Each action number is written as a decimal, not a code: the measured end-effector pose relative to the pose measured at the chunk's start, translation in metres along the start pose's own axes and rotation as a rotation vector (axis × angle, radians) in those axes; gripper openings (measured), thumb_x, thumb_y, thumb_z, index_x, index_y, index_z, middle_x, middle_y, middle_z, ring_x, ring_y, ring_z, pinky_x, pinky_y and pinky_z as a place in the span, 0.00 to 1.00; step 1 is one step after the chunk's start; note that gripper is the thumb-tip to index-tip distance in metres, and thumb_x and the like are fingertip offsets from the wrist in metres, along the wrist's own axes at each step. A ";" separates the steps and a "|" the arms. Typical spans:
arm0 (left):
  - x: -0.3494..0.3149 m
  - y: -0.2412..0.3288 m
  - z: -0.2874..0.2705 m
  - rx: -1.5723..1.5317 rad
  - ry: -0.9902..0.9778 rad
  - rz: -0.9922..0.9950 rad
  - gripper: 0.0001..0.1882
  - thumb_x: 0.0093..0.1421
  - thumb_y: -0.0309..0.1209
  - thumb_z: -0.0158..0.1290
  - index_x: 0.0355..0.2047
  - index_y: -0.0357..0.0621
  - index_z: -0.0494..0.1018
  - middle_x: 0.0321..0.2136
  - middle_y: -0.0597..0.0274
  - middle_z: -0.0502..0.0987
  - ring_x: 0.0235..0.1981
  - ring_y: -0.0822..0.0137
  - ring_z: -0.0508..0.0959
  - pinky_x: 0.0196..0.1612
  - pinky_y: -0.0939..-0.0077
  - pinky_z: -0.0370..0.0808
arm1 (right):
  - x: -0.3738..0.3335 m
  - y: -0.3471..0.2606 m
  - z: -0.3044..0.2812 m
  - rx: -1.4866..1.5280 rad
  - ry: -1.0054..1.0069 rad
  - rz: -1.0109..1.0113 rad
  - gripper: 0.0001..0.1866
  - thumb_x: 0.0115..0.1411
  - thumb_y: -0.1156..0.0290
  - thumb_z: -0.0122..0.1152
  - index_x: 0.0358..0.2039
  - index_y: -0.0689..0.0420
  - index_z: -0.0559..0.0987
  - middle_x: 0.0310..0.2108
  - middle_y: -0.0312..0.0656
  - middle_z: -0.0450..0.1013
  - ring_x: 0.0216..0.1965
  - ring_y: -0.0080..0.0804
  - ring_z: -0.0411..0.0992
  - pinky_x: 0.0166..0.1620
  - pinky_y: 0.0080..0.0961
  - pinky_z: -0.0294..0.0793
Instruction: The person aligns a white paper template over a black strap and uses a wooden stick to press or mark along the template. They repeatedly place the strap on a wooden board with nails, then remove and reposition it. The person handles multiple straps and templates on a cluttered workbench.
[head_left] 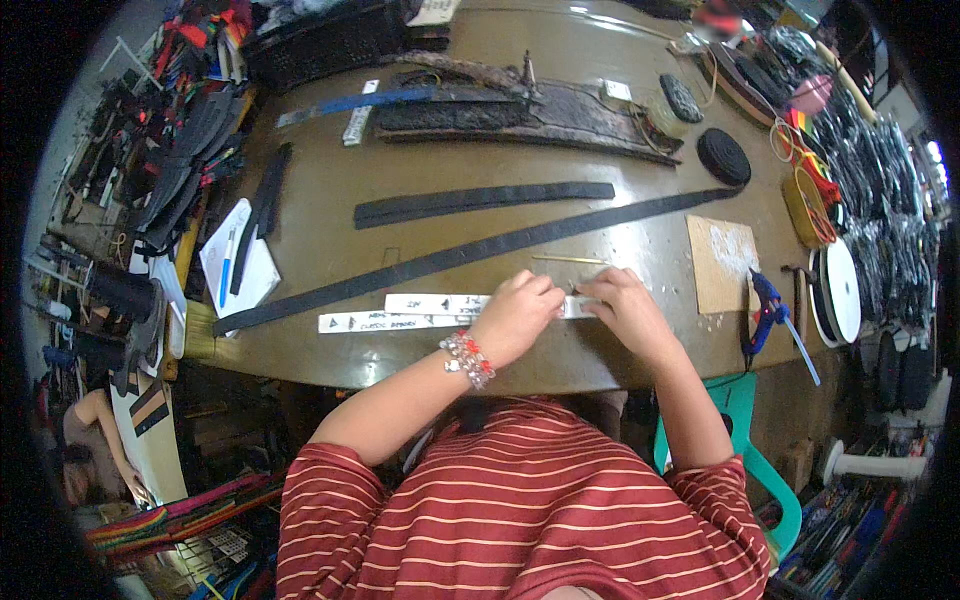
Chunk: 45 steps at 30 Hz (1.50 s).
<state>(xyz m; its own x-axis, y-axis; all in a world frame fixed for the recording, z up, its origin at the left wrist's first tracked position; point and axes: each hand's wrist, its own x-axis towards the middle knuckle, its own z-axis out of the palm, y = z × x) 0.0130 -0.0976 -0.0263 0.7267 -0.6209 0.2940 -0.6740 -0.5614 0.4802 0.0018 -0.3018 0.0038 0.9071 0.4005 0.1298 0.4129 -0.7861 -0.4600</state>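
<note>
Near the front edge of the table, two white strips [345, 323] with dark print lie one partly over the other. My left hand [516, 318], with a beaded bracelet on its wrist, rests over their middle with the fingers bent together. Close by, my right hand [628, 310] pinches down at the strips' right end. A small dark bit seems to sit between my two hands; what the fingertips hold is too small to make out. Just beyond them lies a thin brass-coloured stick [567, 260]. A long black strap [470, 262] crosses the table behind, running to its roll [723, 157].
A shorter black strap [485, 203] lies farther back, before a dark, worn board [460, 122]. On the right are a glue-smeared cardboard piece [705, 265], a blue glue gun [766, 300] and a white spool [843, 290]. Paper with a blue pen [226, 268] lies left. Another person's arm shows lower left.
</note>
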 end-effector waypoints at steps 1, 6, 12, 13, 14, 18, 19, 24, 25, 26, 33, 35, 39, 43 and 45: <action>0.001 -0.001 -0.001 -0.012 -0.032 -0.029 0.09 0.53 0.30 0.55 0.33 0.43 0.71 0.32 0.59 0.71 0.37 0.56 0.71 0.43 0.65 0.71 | -0.003 -0.001 -0.001 0.039 -0.055 0.069 0.12 0.49 0.74 0.61 0.36 0.58 0.80 0.35 0.47 0.72 0.43 0.45 0.67 0.48 0.35 0.68; 0.013 0.005 -0.002 -0.009 -0.136 -0.071 0.11 0.55 0.31 0.53 0.38 0.43 0.70 0.33 0.55 0.70 0.39 0.54 0.71 0.44 0.63 0.70 | -0.006 -0.001 -0.003 0.054 -0.123 0.108 0.12 0.48 0.73 0.62 0.35 0.59 0.76 0.35 0.48 0.72 0.41 0.48 0.69 0.46 0.36 0.69; 0.003 0.021 0.010 0.011 -0.061 0.069 0.05 0.53 0.29 0.47 0.29 0.41 0.67 0.30 0.56 0.68 0.34 0.58 0.72 0.36 0.66 0.72 | 0.010 -0.014 -0.031 0.029 -0.378 0.051 0.11 0.49 0.72 0.62 0.34 0.57 0.76 0.34 0.48 0.75 0.40 0.48 0.72 0.43 0.39 0.71; 0.002 0.022 0.011 0.020 0.026 0.125 0.05 0.52 0.28 0.46 0.28 0.40 0.67 0.29 0.57 0.68 0.34 0.59 0.72 0.36 0.68 0.72 | 0.022 -0.017 -0.044 0.022 -0.460 -0.024 0.10 0.49 0.72 0.62 0.34 0.57 0.76 0.34 0.48 0.75 0.39 0.48 0.72 0.43 0.39 0.71; 0.000 0.023 0.011 0.050 0.084 0.162 0.06 0.52 0.29 0.46 0.29 0.40 0.67 0.29 0.57 0.69 0.34 0.60 0.72 0.36 0.68 0.72 | 0.037 -0.022 -0.056 -0.031 -0.578 -0.040 0.10 0.50 0.72 0.62 0.34 0.57 0.77 0.34 0.47 0.75 0.39 0.48 0.72 0.43 0.39 0.71; 0.002 0.020 0.013 0.065 0.065 0.191 0.08 0.53 0.29 0.46 0.30 0.40 0.71 0.30 0.60 0.70 0.34 0.62 0.72 0.36 0.69 0.71 | 0.163 -0.040 -0.074 -0.242 0.198 -0.430 0.07 0.52 0.68 0.59 0.31 0.57 0.79 0.29 0.45 0.69 0.37 0.45 0.67 0.40 0.38 0.66; 0.003 0.019 0.015 0.043 0.051 0.196 0.08 0.53 0.29 0.46 0.31 0.40 0.71 0.30 0.60 0.70 0.34 0.62 0.72 0.36 0.69 0.71 | 0.204 -0.045 -0.067 -0.309 0.245 -0.414 0.08 0.53 0.67 0.59 0.31 0.56 0.79 0.29 0.44 0.69 0.38 0.44 0.67 0.41 0.37 0.66; 0.004 0.009 0.027 -0.053 0.024 0.203 0.08 0.55 0.30 0.46 0.32 0.40 0.70 0.30 0.59 0.70 0.34 0.61 0.73 0.36 0.66 0.71 | 0.360 -0.054 -0.012 -0.558 0.201 -0.380 0.08 0.51 0.65 0.60 0.33 0.49 0.81 0.32 0.39 0.70 0.41 0.39 0.67 0.44 0.35 0.65; 0.005 0.007 0.029 -0.104 0.033 0.186 0.07 0.54 0.30 0.47 0.29 0.41 0.70 0.28 0.58 0.70 0.32 0.61 0.74 0.34 0.65 0.72 | 0.376 -0.054 -0.003 -0.600 0.179 -0.335 0.09 0.51 0.64 0.61 0.34 0.48 0.81 0.32 0.38 0.70 0.42 0.38 0.67 0.45 0.35 0.65; 0.006 0.007 0.032 -0.088 0.028 0.184 0.06 0.54 0.30 0.47 0.28 0.41 0.70 0.28 0.59 0.70 0.32 0.62 0.74 0.34 0.65 0.72 | 0.388 -0.053 0.005 -0.588 0.167 -0.373 0.10 0.49 0.65 0.62 0.34 0.48 0.81 0.34 0.38 0.70 0.43 0.38 0.67 0.45 0.36 0.65; 0.007 0.004 0.039 -0.053 0.244 0.234 0.04 0.51 0.31 0.47 0.23 0.46 0.67 0.22 0.65 0.66 0.26 0.68 0.71 0.26 0.75 0.69 | 0.424 -0.046 0.018 -0.734 -0.016 -0.428 0.16 0.42 0.69 0.66 0.36 0.47 0.81 0.42 0.39 0.66 0.49 0.37 0.62 0.48 0.35 0.63; 0.007 0.004 0.038 -0.040 0.244 0.234 0.04 0.51 0.31 0.47 0.23 0.46 0.67 0.22 0.65 0.66 0.26 0.69 0.71 0.26 0.75 0.69 | 0.426 -0.043 0.020 -0.739 0.033 -0.514 0.15 0.42 0.71 0.64 0.35 0.50 0.80 0.42 0.39 0.66 0.48 0.36 0.62 0.49 0.34 0.63; 0.008 0.004 0.035 -0.051 0.190 0.216 0.03 0.52 0.30 0.47 0.23 0.46 0.67 0.23 0.65 0.67 0.27 0.68 0.72 0.28 0.74 0.70 | 0.424 -0.042 0.023 -0.736 0.056 -0.512 0.14 0.43 0.71 0.62 0.34 0.53 0.80 0.39 0.40 0.68 0.46 0.37 0.64 0.47 0.34 0.64; 0.008 0.006 0.028 -0.053 0.086 0.186 0.04 0.53 0.30 0.47 0.26 0.45 0.70 0.25 0.63 0.69 0.30 0.66 0.73 0.29 0.73 0.72 | 0.406 -0.051 0.012 -0.672 0.193 -0.321 0.12 0.48 0.70 0.59 0.35 0.55 0.79 0.34 0.42 0.73 0.40 0.38 0.69 0.45 0.35 0.67; 0.005 0.008 0.023 -0.037 0.105 0.142 0.05 0.54 0.31 0.47 0.29 0.46 0.71 0.26 0.61 0.70 0.31 0.64 0.74 0.29 0.72 0.73 | 0.385 -0.052 -0.005 -0.381 0.237 -0.175 0.11 0.51 0.69 0.57 0.36 0.56 0.78 0.32 0.42 0.74 0.37 0.36 0.71 0.43 0.34 0.69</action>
<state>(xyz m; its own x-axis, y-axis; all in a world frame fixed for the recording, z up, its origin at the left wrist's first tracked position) 0.0086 -0.1182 -0.0404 0.6358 -0.6308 0.4448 -0.7668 -0.4506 0.4571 0.3295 -0.1088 0.0819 0.7965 0.4591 0.3934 0.5220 -0.8505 -0.0643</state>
